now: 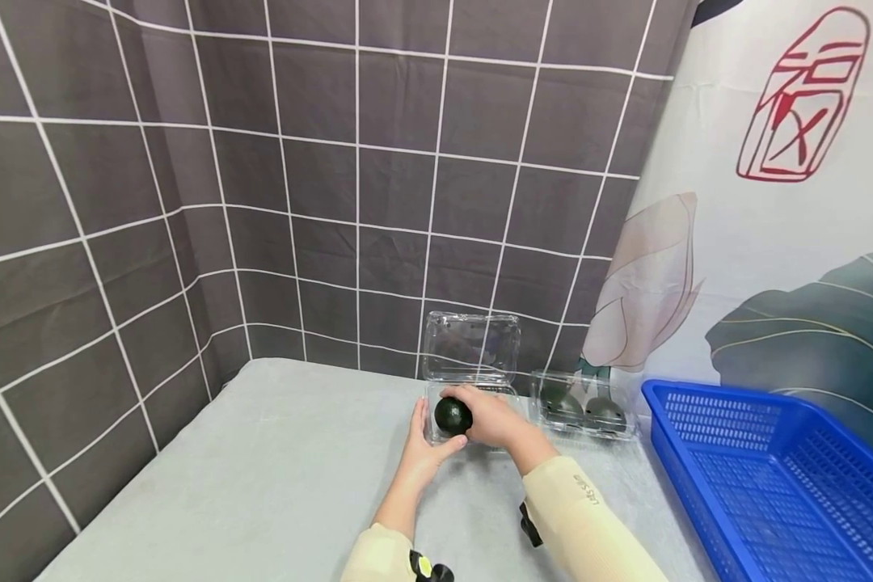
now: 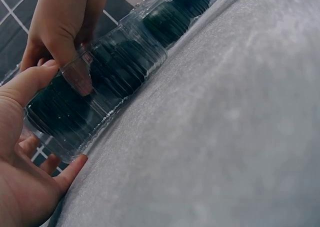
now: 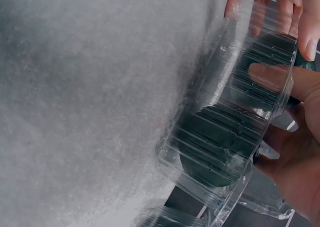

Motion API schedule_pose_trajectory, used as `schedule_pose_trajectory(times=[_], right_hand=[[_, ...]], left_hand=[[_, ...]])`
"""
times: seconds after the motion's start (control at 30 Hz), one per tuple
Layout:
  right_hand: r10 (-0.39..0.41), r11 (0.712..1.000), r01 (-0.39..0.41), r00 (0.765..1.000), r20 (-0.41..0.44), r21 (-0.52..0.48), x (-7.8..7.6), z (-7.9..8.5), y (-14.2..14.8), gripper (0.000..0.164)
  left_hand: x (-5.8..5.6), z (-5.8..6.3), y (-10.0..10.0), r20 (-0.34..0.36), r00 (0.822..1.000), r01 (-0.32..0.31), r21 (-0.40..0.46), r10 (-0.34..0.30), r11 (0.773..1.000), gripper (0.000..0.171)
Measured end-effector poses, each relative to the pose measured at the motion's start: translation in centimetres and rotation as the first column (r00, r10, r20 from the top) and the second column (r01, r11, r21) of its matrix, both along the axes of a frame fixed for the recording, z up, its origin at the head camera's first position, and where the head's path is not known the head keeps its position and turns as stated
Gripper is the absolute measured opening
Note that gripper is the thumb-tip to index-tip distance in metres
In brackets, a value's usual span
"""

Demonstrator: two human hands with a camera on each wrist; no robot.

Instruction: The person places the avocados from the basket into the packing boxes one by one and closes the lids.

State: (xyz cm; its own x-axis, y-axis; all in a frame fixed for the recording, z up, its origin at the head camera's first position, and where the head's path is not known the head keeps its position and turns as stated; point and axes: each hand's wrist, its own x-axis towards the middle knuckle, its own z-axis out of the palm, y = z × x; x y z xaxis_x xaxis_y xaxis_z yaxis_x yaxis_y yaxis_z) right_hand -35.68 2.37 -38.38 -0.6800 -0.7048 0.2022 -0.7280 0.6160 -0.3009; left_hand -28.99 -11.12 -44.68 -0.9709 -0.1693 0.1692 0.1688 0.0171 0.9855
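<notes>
A clear plastic clamshell box point(image 1: 434, 435) stands on the cloth-covered table with its lid point(image 1: 473, 343) raised at the back. My right hand point(image 1: 491, 416) grips a dark green, round avocado point(image 1: 453, 416) at the box's left end, its thumb inside the near wall. My left hand point(image 1: 420, 457) holds that left end, thumb at the near rim and fingers along the side. Through the ribbed wall in the right wrist view, another avocado point(image 3: 210, 147) shows in the box's other end.
To the right sits a second clear box point(image 1: 585, 420) with dark avocados inside. A blue plastic basket point(image 1: 687, 477) is at the far right of the table point(image 1: 276, 469). Behind hang a dark grid-patterned cloth point(image 1: 320, 186) and a white printed one point(image 1: 713, 242).
</notes>
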Motion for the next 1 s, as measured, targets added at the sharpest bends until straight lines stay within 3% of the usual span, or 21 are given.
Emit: schedule_pose_trajectory(times=[0.53,0.8,1.0], right_hand=[[-0.02,0.999,0.023,0.993,0.119,-0.023,-0.1,0.0,0.1,0.073],[-0.043,0.999,0.045,0.99,0.133,-0.011,0.0,0.2,0.8,0.075],[-0.069,0.983,0.1,0.978,0.195,-0.153,0.0,0.9,2.4,0.071]], left_hand=[[0.4,0.9,0.2,-0.027,1.0,-0.011,0.021,0.012,1.0,0.095],[0.1,0.2,0.2,-0.031,0.999,-0.021,-0.018,0.021,1.0,0.098],[0.1,0.1,-0.2,-0.018,0.999,-0.028,-0.059,0.027,0.998,0.096]])
